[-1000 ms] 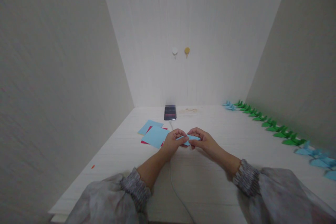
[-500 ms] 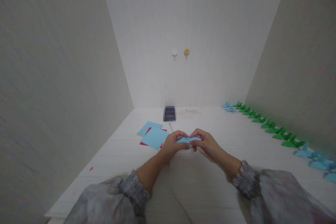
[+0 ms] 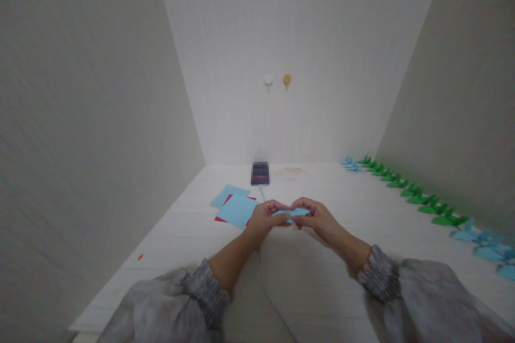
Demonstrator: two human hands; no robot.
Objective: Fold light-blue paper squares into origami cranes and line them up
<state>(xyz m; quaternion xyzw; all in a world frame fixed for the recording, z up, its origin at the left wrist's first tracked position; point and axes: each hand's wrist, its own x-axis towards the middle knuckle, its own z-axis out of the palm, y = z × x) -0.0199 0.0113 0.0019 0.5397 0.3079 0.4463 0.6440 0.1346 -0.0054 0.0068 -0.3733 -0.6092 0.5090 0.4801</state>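
Observation:
A small folded piece of light blue paper (image 3: 300, 211) is held just above the table, between both hands. My left hand (image 3: 266, 218), with a ring on one finger, pinches its left part between thumb and fingers. On the other side my right hand (image 3: 314, 215) grips the paper the same way, and the two thumb tips nearly meet at its middle. Fingers cover much of the folds. Left of my left hand lie flat square sheets, a light blue sheet (image 3: 238, 210) on top with red edges showing beneath.
A dark phone-like device (image 3: 260, 173), blurred out, stands at the back, with a white cable (image 3: 267, 297) running toward me. Along the right wall runs a row of green folded paper figures (image 3: 410, 189), with light blue paper figures (image 3: 488, 244) nearer. An orange scrap (image 3: 140, 256) lies at left.
Both hands keep their hold on the folded paper, with only a slight shift of the fingers and thumbs. The rest of the table looks the same.

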